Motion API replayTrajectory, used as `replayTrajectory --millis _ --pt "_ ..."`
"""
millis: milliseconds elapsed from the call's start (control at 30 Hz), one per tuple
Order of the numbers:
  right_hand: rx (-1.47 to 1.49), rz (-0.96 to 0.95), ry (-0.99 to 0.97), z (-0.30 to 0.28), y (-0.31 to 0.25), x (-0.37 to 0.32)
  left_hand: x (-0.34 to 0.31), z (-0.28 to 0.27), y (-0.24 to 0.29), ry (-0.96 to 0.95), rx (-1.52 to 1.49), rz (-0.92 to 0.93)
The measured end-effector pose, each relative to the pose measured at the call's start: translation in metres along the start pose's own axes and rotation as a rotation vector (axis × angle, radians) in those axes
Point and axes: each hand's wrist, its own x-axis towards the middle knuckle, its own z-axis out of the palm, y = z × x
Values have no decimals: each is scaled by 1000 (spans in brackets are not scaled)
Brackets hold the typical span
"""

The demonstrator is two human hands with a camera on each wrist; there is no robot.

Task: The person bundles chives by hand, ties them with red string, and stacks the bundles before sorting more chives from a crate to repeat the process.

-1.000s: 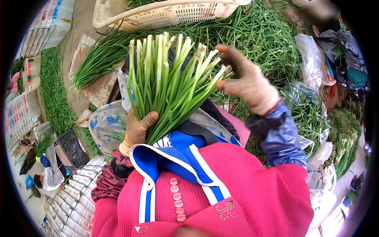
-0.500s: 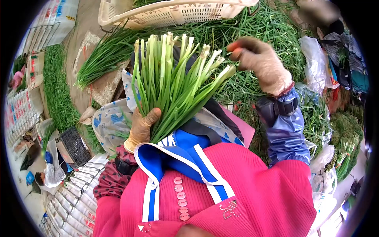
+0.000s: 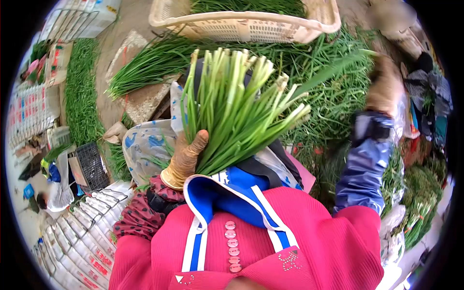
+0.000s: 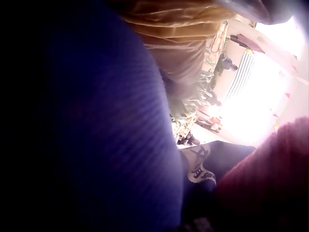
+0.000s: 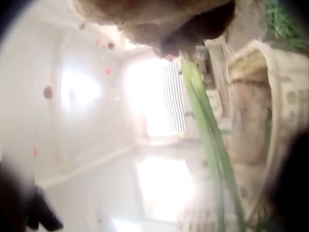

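A thick bunch of garlic chives (image 3: 241,106), pale cut ends up and green leaves down, rises from my gloved left hand (image 3: 186,157), which grips it low with the thumb across the front. My right hand (image 3: 385,89), in a worn glove and blurred by motion, is out to the right of the bunch. From its fingers a few loose garlic chives (image 3: 333,70) trail back toward the bunch. The right wrist view shows these stalks hanging below the glove, pinched at their pale ends. In the left wrist view, dark blue cloth (image 4: 120,121) covers much of the picture.
A cream plastic crate (image 3: 232,30) with greens stands at the far side. A heap of loose greens (image 3: 333,96) spreads ahead and right. Another bunch (image 3: 150,63) lies on a board at left. White bags (image 3: 82,237) and a black crate (image 3: 91,166) are at left.
My right hand has moved away to the right from beside the bunch and now holds a few stalks. The left hand keeps its grip; the whole view has shifted.
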Motion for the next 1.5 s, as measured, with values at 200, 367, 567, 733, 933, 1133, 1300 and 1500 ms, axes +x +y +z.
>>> replayTrajectory --millis 200,367,567,733,933,1133,1300,1500 --pt "1070 437 244 -13 32 69 3 -2 8 -29 103 -12" --pt "427 -372 -741 16 -127 -33 3 7 13 -102 207 -4" --pt "848 -177 -988 66 -179 -66 3 5 11 -24 77 -66" --pt "1044 205 -704 98 -156 -61 10 3 -1 97 -93 -86" --pt "976 -106 -623 55 -155 -42 12 -1 -3 80 -82 -102" --pt "377 -666 -884 66 -190 -58 5 0 -5 -53 -40 -3" --pt "379 -357 -634 80 -200 -41 10 5 0 -213 -25 -96" --pt "755 -155 -695 53 -164 -20 9 7 19 -141 -24 -76"
